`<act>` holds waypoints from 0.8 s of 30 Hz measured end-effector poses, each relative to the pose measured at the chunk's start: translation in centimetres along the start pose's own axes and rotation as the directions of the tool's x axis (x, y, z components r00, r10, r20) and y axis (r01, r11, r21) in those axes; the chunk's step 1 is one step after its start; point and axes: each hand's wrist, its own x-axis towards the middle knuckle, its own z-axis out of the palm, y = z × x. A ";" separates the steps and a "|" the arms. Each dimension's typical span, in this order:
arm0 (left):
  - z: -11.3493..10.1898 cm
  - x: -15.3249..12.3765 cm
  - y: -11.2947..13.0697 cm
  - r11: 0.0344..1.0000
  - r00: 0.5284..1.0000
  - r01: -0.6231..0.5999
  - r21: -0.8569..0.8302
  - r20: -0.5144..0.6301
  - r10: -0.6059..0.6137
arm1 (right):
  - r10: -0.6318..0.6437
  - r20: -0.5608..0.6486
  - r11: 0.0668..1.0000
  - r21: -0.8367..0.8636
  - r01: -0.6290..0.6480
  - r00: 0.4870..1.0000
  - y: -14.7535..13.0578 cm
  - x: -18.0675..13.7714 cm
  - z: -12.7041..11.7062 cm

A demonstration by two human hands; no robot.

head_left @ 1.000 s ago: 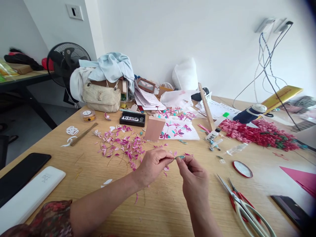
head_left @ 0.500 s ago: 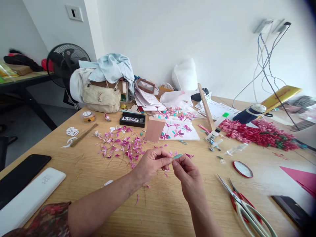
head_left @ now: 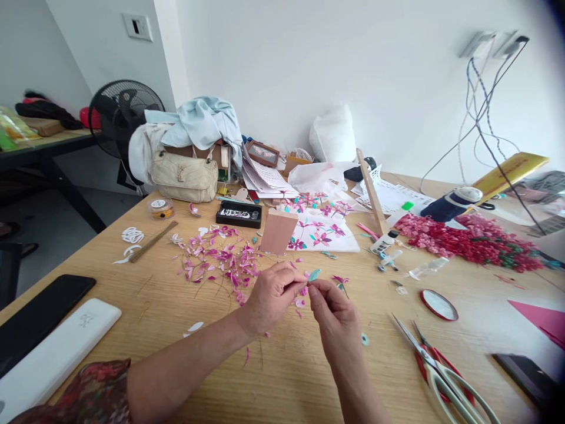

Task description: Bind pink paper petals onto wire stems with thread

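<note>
Over the middle of the table, my left hand [head_left: 272, 296] and my right hand [head_left: 336, 311] meet fingertip to fingertip, both closed in a pinch. A small teal leaf [head_left: 314, 275] sticks up from between them, its lower end hidden by the fingers. Behind my left hand lies a loose heap of pink petals [head_left: 229, 259] on thin wire stems. A dark pink flower [head_left: 341, 280] is just beyond my right hand. Finished pink and teal flowers [head_left: 321, 238] rest on white paper behind a small wooden block [head_left: 279, 232].
To the right are scissors [head_left: 435, 368], a round red-rimmed lid [head_left: 439, 305], small bottles [head_left: 385, 241] and bundles of red and pink strands [head_left: 472, 238]. A white power bank [head_left: 66, 353] and a black phone [head_left: 48, 303] lie at left. A beige handbag [head_left: 185, 175] stands behind.
The teal leaf has turned from lying sideways over my right fingers to pointing more upright. Both hands stay pinched together. The whole view has shifted slightly.
</note>
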 end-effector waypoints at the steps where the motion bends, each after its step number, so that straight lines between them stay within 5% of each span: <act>1: 0.0 0.0 0.0 1.000 1.000 0.017 -0.009 -0.002 -0.017 | 0.024 0.007 0.999 0.041 -0.024 1.000 0.0 0.0 0.0; 11: 0.1 0.3 0.2 0.871 0.927 0.375 -0.317 0.096 -0.364 | 0.091 0.078 0.968 0.227 -0.106 0.993 0.4 0.2 0.4; 13: 0.1 0.2 0.2 0.893 0.937 0.349 -0.284 0.078 -0.341 | 0.122 0.090 0.953 0.268 -0.142 0.988 0.2 0.2 0.5; 19: 0.3 -0.2 -0.4 1.000 1.000 0.024 -0.003 0.007 -0.024 | 0.179 0.058 0.943 0.276 -0.188 0.982 0.2 0.2 0.6; 24: 0.4 -0.2 -0.6 0.997 0.999 0.033 0.065 0.017 -0.034 | 0.090 -0.005 0.974 0.211 -0.087 0.996 0.7 0.3 0.6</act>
